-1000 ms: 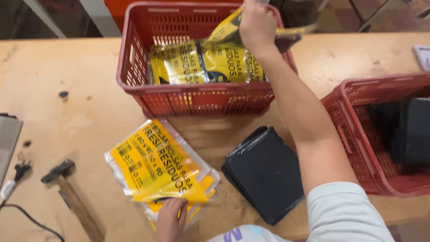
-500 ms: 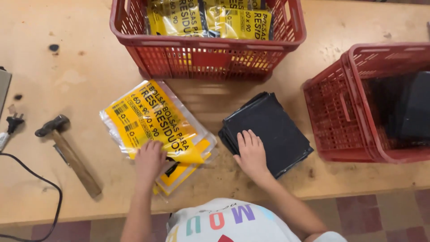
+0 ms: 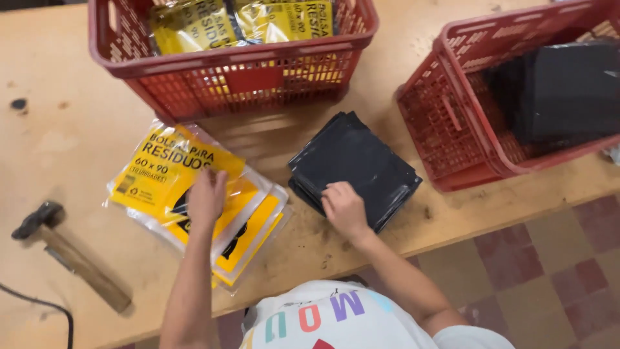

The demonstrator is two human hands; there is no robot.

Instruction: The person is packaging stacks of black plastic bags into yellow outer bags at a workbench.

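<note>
Left hand (image 3: 206,196) is lying flat, fingers spread, on the top yellow packet in a stack of clear-wrapped yellow packets (image 3: 169,176), lower left of centre on the wooden worktop (image 3: 58,129). It's pressing, not gripping, so the grip is open. Right hand (image 3: 345,209) sits at the near edge of the pile of folded black bags (image 3: 355,165) in the middle of the frame, fingers curled down at that edge; can't tell if it has actually pinched a bag. Top centre is a red crate (image 3: 232,77) with more yellow packets inside. Upper right, a second red crate (image 3: 452,123) holds black stuff. A hammer (image 3: 68,255) lies at lower left, well apart from both hands.
</note>
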